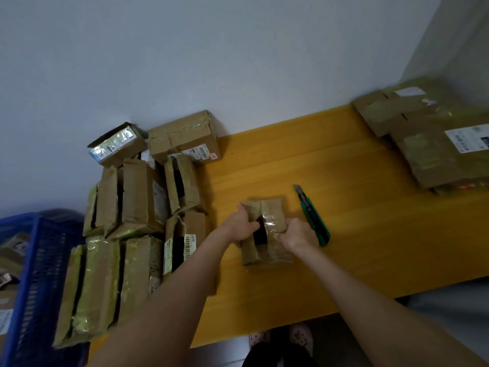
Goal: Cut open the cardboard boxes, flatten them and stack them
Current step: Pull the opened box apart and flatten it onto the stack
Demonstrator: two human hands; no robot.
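Overhead view of a yellow wooden table (344, 234) set against a pale wall (211, 62). At mid-table, near the front edge, a small cardboard box (274, 215), wrapped in clear tape, with a dark slit open along the middle of its top. Left hand (244, 226) on the box's left side, fingers curled over the left flap and hooked into the slit. Right hand (296, 235) on the right side, fingers curled round the edge of the right flap. Both hands thus closed on the same box, one flap each. Just to the right of the box and right hand, a green utility knife (312, 217) lying flat on the table, blade out and pointing away from the person, held by neither hand; contact with the right hand not discernible. At the table's left end, a crowded group of taped boxes (137, 197), several showing dark slits along their tops; behind them, against the wall, a larger taped box (185, 139) with labels on its front face. At the far right corner, a stack of flattened cardboard (434, 149) bearing white shipping labels. Off the table's left end, a blue plastic crate (34, 274) with lattice walls, contents indistinct. Below the front edge, spotted slippers (299, 337) on the floor.
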